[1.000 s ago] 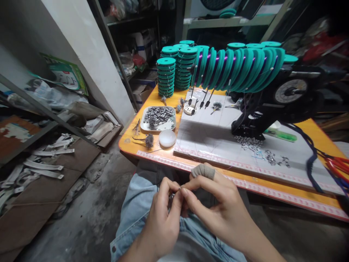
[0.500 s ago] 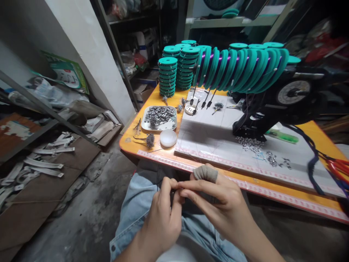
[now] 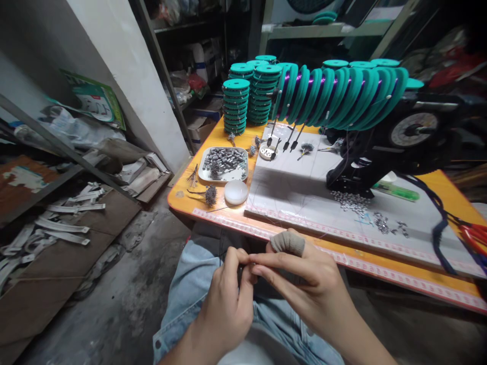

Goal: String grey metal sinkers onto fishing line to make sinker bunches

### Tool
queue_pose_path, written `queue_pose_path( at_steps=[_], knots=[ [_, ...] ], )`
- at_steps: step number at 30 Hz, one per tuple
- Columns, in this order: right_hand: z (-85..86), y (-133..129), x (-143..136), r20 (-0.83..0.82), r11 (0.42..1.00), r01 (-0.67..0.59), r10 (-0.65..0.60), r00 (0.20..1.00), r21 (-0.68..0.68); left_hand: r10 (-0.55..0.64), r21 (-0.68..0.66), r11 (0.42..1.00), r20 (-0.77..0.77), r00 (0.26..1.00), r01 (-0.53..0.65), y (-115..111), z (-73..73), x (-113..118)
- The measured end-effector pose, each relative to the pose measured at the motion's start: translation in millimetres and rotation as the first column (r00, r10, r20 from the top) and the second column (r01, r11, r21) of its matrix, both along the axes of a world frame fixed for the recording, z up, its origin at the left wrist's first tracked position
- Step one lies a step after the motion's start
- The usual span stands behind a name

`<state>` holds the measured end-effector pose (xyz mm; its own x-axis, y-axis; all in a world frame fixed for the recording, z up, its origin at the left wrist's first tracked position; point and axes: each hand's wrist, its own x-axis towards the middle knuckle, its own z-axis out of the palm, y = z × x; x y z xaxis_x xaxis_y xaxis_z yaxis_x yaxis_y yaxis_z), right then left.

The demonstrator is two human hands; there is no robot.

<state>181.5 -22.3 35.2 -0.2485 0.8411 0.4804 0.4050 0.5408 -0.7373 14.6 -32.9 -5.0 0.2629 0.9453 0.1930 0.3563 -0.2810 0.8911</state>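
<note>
Above my lap, in front of the table edge, my left hand [image 3: 232,296] and my right hand [image 3: 304,279] meet at the fingertips. Both are pinched closed on something too small and hidden to name. A grey cloth wrap [image 3: 289,243] covers one finger of my right hand. On the table beyond lie a white tray [image 3: 203,177] of dark metal pieces, a round white lid [image 3: 236,192] and a dark wire bundle [image 3: 210,195].
Green spools [image 3: 342,96] line a black machine [image 3: 380,147] above a grey board [image 3: 289,203]. Small metal bits [image 3: 352,202], a green cutter [image 3: 397,191] and red-handled tools [image 3: 474,237] lie right. A shelf with white strips [image 3: 68,228] stands left.
The whole table scene has shifted very slightly right in the view. Both hands keep the same pinched pose.
</note>
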Motion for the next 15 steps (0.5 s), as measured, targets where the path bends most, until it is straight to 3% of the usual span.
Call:
queue_pose_path(
  at_steps=[3,5,8,10,12,15],
  knots=[
    [0.1,-1,-1,0.037,0.999,0.030,-0.031,0.999,0.012,-0.002,0.093,0.996,-0.038,0.999,0.006,3,0.0,-3],
    [-0.6,-1,-2,0.088,0.999,0.044,-0.046,0.995,0.021,-0.052,0.219,0.972,-0.136,0.989,0.081,7,-1.5,-9],
    [0.4,-2,0,0.202,0.999,-0.006,-0.004,0.979,0.049,-0.157,0.429,0.843,-0.382,0.911,0.325,17,-5.0,-25],
    [5.6,-4,5,0.256,0.995,-0.043,0.018,0.967,0.091,-0.201,0.478,0.749,-0.495,0.845,0.458,27,-6.6,-42],
    [15.2,-6,13,0.270,0.991,-0.026,-0.010,0.963,0.130,-0.222,0.434,0.765,-0.515,0.828,0.475,37,-7.2,-66],
    [31.1,-11,29,0.289,0.978,0.076,-0.131,0.948,0.193,-0.095,0.266,0.935,-0.455,0.886,0.236,47,-10.0,-116]
  ],
)
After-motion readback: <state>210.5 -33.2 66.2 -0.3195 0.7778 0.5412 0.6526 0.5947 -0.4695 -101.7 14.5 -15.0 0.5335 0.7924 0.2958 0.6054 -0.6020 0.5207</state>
